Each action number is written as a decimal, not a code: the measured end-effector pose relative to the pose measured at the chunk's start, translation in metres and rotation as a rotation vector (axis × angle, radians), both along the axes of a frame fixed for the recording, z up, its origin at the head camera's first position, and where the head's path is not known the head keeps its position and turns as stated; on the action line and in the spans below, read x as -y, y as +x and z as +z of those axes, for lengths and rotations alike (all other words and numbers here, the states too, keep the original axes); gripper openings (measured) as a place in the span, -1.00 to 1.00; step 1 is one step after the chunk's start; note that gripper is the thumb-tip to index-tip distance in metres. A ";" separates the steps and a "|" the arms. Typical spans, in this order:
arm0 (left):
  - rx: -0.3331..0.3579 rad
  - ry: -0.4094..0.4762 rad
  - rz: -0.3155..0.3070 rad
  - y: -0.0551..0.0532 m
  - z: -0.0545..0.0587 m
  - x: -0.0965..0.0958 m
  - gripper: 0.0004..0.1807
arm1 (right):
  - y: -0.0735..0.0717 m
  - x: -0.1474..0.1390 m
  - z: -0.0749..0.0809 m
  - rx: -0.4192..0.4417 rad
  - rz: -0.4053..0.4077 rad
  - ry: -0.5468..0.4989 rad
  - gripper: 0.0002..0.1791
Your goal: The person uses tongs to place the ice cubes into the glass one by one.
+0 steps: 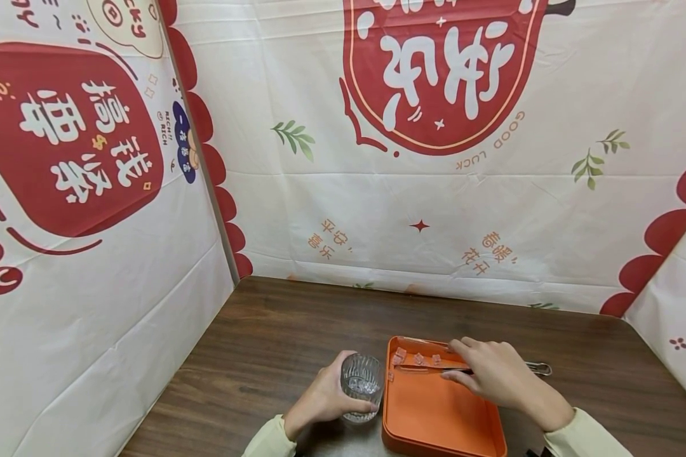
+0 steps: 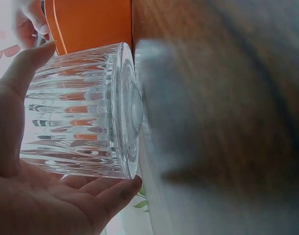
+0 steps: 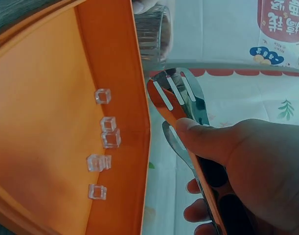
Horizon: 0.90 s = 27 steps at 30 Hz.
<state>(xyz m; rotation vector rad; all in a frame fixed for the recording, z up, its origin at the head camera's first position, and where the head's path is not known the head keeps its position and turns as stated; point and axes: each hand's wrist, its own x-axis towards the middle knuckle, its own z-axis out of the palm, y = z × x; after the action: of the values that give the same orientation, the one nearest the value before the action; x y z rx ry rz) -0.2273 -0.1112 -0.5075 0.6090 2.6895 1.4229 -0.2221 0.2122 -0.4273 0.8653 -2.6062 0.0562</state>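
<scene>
My left hand (image 1: pixel 327 395) grips a clear ribbed glass (image 1: pixel 361 384) from its left side, thumb and fingers round the wall. Clear cubes show inside the glass in the head view. Its base is right at the table surface in the left wrist view. In my right hand (image 1: pixel 494 371) is a pair of metal tongs (image 3: pixel 186 95) with slotted ends and black grips. The tongs' ends stand apart, with nothing visible between them, above the tray rim. Several clear cubes (image 3: pixel 110 138) lie along one inner wall of the orange tray (image 1: pixel 446 419).
The tray stands on a brown wood-grain table (image 1: pixel 286 324), just right of the glass. White printed cloth (image 1: pixel 377 203) walls in the table at the back and the sides. A dark object (image 1: pixel 540 452) shows at the bottom edge below the right sleeve.
</scene>
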 end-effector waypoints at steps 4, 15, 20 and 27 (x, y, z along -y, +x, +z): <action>-0.005 -0.003 0.000 -0.001 -0.001 0.000 -0.06 | -0.003 0.000 -0.003 0.033 -0.002 0.007 -0.61; -0.007 0.000 -0.008 -0.001 0.000 0.001 -0.05 | -0.009 -0.001 -0.014 0.125 0.024 0.036 -0.61; -0.005 -0.003 -0.003 0.000 0.001 0.000 -0.05 | -0.010 0.001 -0.017 0.190 0.030 0.053 -0.57; -0.010 -0.005 0.000 0.000 0.001 0.000 -0.04 | -0.011 0.004 -0.019 0.232 0.033 0.077 -0.52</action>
<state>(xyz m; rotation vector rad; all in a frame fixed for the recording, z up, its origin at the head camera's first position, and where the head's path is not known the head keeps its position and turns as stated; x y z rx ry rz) -0.2272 -0.1115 -0.5069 0.6176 2.6998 1.4168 -0.2333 0.2079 -0.4467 0.9820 -2.8250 0.0693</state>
